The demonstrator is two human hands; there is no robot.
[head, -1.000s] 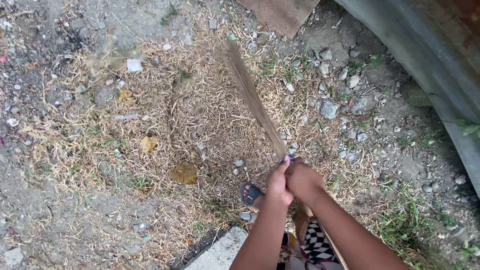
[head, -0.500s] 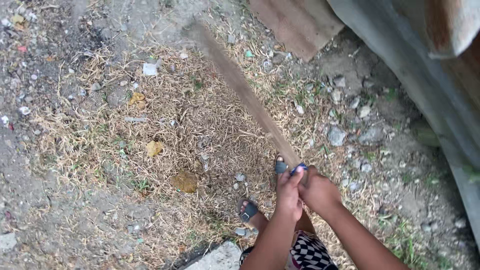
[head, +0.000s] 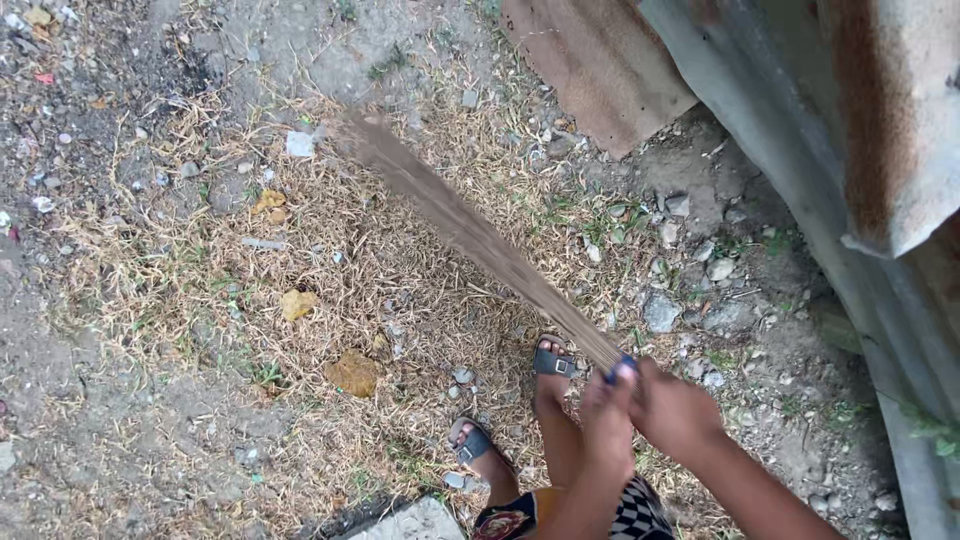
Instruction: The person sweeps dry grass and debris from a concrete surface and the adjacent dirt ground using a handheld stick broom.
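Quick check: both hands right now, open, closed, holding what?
Left hand: closed around the handle end of the stick broom.
Right hand: closed on the same broom handle.

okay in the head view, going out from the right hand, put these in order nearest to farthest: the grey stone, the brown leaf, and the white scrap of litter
1. Grey stone, just up beyond the right hand, toward the metal sheet.
2. Brown leaf, off to the left on the dry grass.
3. White scrap, far up-left, near the broom's tip.

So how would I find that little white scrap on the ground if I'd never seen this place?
Start at the patch of dry yellow grass in the middle of the dirt. Follow the long brown stick broom, gripped by both hands, to its far tip. Just left of that tip lies the small square white scrap, paler and flatter than the yellow leaves around it.
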